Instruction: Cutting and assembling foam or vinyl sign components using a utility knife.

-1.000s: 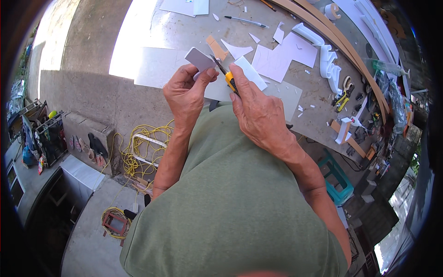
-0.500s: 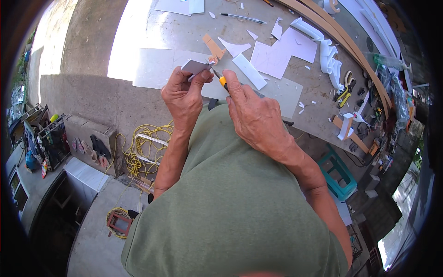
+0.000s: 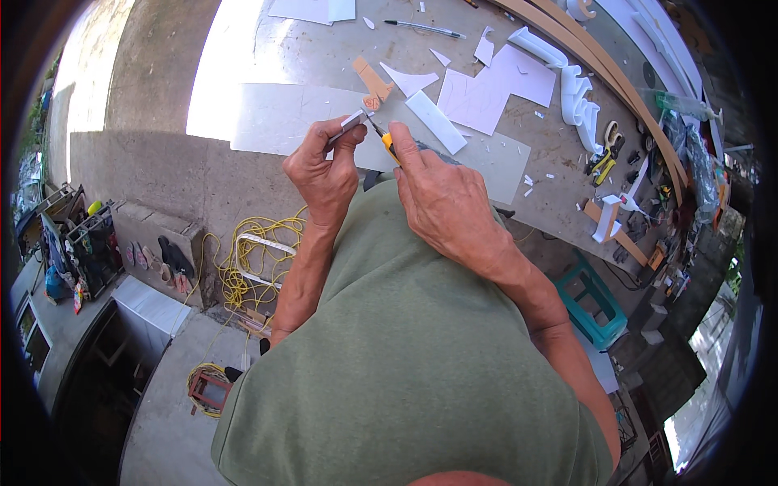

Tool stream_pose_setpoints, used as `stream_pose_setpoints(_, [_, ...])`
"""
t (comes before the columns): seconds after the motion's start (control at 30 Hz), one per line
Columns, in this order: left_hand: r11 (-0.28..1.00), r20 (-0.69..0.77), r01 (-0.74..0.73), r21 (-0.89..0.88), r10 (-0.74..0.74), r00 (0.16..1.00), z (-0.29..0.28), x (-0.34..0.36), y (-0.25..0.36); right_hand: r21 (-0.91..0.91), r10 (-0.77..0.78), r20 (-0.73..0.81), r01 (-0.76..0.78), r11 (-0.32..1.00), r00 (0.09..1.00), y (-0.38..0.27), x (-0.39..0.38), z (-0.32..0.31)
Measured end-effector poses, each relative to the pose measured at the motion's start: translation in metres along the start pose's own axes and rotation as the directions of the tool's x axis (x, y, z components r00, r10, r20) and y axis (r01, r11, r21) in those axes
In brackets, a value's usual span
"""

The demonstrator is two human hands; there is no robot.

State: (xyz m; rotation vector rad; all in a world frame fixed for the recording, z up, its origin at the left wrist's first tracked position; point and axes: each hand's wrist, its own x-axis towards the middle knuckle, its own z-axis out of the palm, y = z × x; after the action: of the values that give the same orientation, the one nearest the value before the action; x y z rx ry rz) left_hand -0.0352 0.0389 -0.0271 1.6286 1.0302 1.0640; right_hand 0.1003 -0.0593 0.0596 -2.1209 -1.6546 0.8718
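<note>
My left hand (image 3: 326,174) pinches a small white board piece (image 3: 348,126) between thumb and fingers, above the near edge of the table. My right hand (image 3: 446,198) is wrapped round a yellow utility knife (image 3: 389,146), whose blade points at the piece's right end. Whether the blade touches it I cannot tell. Just beyond lies a tan cut-out (image 3: 373,79) with an orange patterned end. A white rectangular strip (image 3: 436,121) and a curved white offcut (image 3: 409,80) rest close to the knife, on the table (image 3: 324,65).
Thin white sheets (image 3: 478,97), a pen (image 3: 425,30) and curved white mouldings (image 3: 579,105) lie farther out. Yellow-handled pliers (image 3: 604,166) and a glue gun (image 3: 632,204) are at the right. A teal stool (image 3: 592,300) stands below, and a tangled yellow cord (image 3: 243,267) lies on the floor.
My left hand has turned the white piece, so it now shows more edge-on. The knife stays at its right end, with my right hand shifted only slightly.
</note>
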Motion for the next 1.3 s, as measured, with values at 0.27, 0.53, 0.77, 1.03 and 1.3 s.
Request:
stream_pose_setpoints(0.27, [0.999, -0.004, 0.018, 0.026, -0.018, 1.0, 0.002, -0.003, -0.001, 0.012, 0.051, 0.055, -0.052, 0.999, 0.997, 0.002, 0.003, 0.001])
stream_pose_setpoints(0.53, [0.952, 0.034, 0.261, -0.163, -0.258, 0.965, 0.003, 0.0, 0.008, 0.181, 0.039, 0.064, -0.05, 0.982, 0.997, 0.01, 0.01, -0.001])
stream_pose_setpoints(0.77, [0.922, 0.1, 0.339, -0.186, -0.326, 0.94, 0.0, 0.015, 0.023, 0.42, 0.082, -0.241, 0.028, 0.907, 0.967, 0.013, 0.007, -0.006])
stream_pose_setpoints(1.03, [0.829, 0.279, 0.47, -0.303, -0.394, 0.876, -0.01, 0.015, 0.033, 0.888, 0.238, -0.067, -0.05, 0.456, 0.969, 0.038, 0.027, -0.008])
stream_pose_setpoints(1.3, [0.828, 0.436, 0.524, -0.197, -0.405, 0.804, -0.005, 0.008, 0.04, 0.903, 0.223, 0.045, -0.135, 0.407, 0.974, 0.044, 0.033, -0.006])
